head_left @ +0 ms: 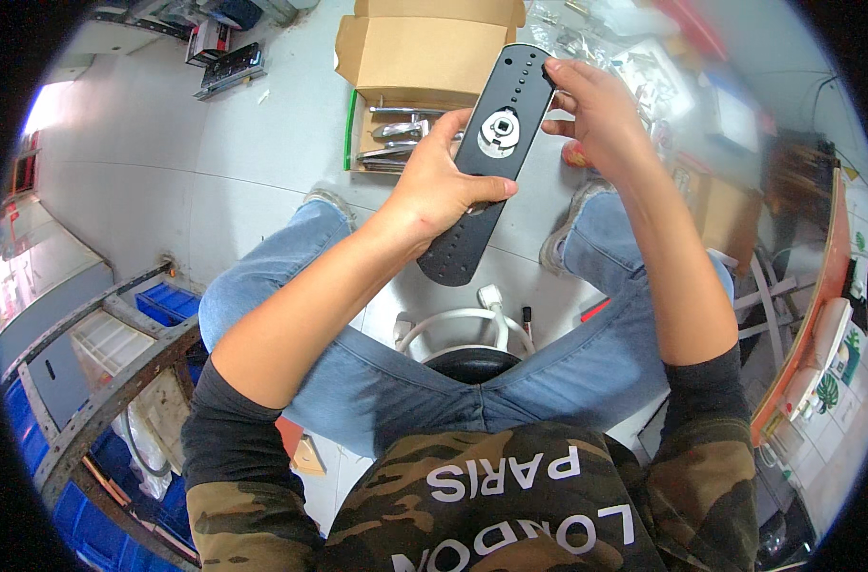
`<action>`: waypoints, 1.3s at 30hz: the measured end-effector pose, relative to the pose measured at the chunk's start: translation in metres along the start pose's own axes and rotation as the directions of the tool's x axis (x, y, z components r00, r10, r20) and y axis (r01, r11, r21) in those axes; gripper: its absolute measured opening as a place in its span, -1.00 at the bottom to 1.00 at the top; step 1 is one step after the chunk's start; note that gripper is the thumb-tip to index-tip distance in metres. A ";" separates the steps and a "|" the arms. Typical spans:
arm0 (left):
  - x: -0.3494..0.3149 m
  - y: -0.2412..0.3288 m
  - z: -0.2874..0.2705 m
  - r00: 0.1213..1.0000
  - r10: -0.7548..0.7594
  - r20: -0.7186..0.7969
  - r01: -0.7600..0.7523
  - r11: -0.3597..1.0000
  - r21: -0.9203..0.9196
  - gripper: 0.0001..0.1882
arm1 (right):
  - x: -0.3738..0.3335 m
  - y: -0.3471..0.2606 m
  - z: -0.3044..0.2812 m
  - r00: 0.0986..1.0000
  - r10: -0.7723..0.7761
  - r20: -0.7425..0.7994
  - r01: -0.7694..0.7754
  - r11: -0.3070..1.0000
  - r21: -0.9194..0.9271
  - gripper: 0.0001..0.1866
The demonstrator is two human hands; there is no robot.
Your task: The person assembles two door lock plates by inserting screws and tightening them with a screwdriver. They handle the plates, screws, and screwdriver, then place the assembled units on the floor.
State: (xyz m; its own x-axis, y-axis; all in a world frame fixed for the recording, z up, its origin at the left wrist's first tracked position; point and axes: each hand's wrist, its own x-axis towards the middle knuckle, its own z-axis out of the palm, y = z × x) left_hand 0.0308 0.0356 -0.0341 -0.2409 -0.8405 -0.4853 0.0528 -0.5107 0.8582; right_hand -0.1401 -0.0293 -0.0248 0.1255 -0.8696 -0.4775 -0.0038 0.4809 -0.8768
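Observation:
A long black door-handle plate (pixel 469 234) with rounded ends is held up slantwise in front of me, its far end leaning right. Rows of small holes run toward both ends. A silver round fitting (pixel 499 132) with a square hole sits in its upper half. My left hand (pixel 429 186) is closed around the plate's middle, the thumb lying across its face. At the far right edge, the fingertips of my right hand (pixel 596 110) pinch the plate; whether they also hold something small cannot be made out.
Beyond the plate, an open cardboard box (pixel 405 57) on the floor contains several metal handles (pixel 396 129). Clear plastic bags (pixel 644 81) lie at the far right. A white-framed stool (pixel 453 315) is between my legs. A rusty metal rack (pixel 119 381) with blue bins stands on the left.

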 end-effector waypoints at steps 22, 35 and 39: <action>0.003 -0.006 -0.002 0.989 0.147 -0.033 -0.138 0.970 0.202 -0.33 | 0.007 0.008 -0.006 0.995 -0.052 0.083 0.049 0.998 0.031 -0.75; 0.001 -0.001 0.000 0.999 0.039 -0.020 -0.038 0.998 0.053 -0.36 | -0.001 0.000 0.000 0.997 -0.026 0.070 0.022 0.998 0.059 -0.70; 0.002 0.003 -0.005 1.000 -0.018 0.006 0.018 0.997 -0.080 -0.48 | 0.000 0.002 0.001 0.994 -0.109 -0.009 0.110 0.994 0.027 -0.62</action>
State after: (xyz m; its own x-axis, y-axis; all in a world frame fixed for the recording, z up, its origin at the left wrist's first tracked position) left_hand 0.0350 0.0317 -0.0333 -0.2476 -0.8302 -0.4995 0.1256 -0.5387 0.8331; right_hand -0.1391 -0.0281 -0.0262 0.1157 -0.9180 -0.3792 0.0365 0.3855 -0.9220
